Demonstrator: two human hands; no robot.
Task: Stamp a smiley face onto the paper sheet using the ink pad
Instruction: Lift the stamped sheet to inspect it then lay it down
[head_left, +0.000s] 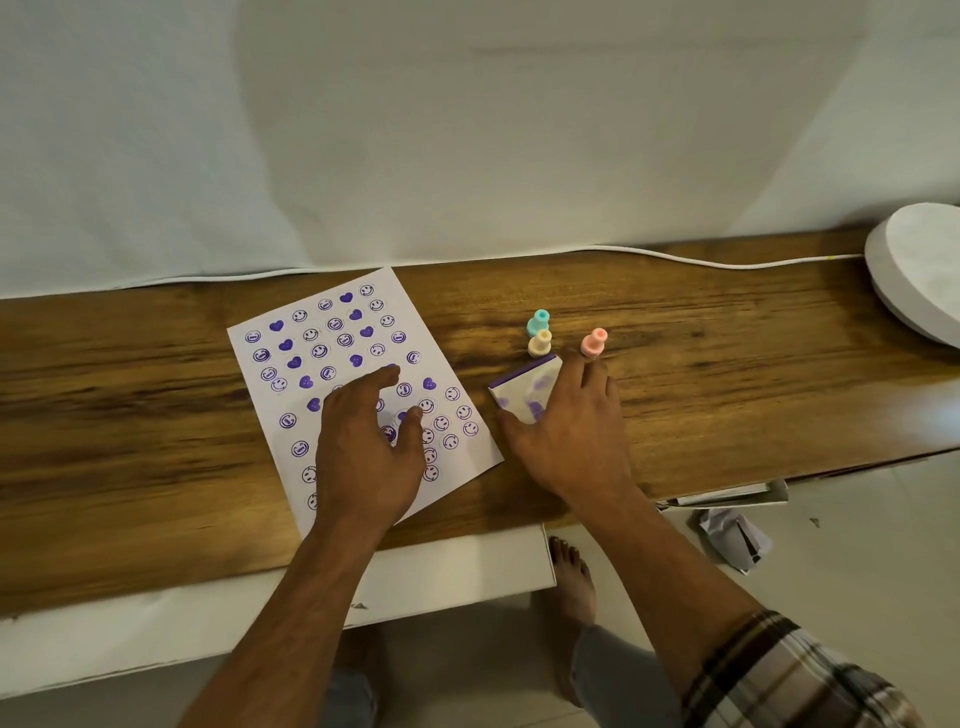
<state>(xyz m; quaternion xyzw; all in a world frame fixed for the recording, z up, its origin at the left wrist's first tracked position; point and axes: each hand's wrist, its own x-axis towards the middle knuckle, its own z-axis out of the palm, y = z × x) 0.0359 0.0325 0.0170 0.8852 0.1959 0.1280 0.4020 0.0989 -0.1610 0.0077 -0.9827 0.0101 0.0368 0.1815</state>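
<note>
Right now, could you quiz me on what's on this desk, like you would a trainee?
1. True or false: the left hand rests on the paper sheet.
2. How many small stamps stand beyond the ink pad? A) two B) three C) five
3. Fill in: the right hand reaches toward the ____ stamp.

Key:
1. True.
2. B: the teal stamp, the cream stamp and the pink stamp.
3. Pink; a fingertip is right at its base, though neither hand holds a stamp.
</note>
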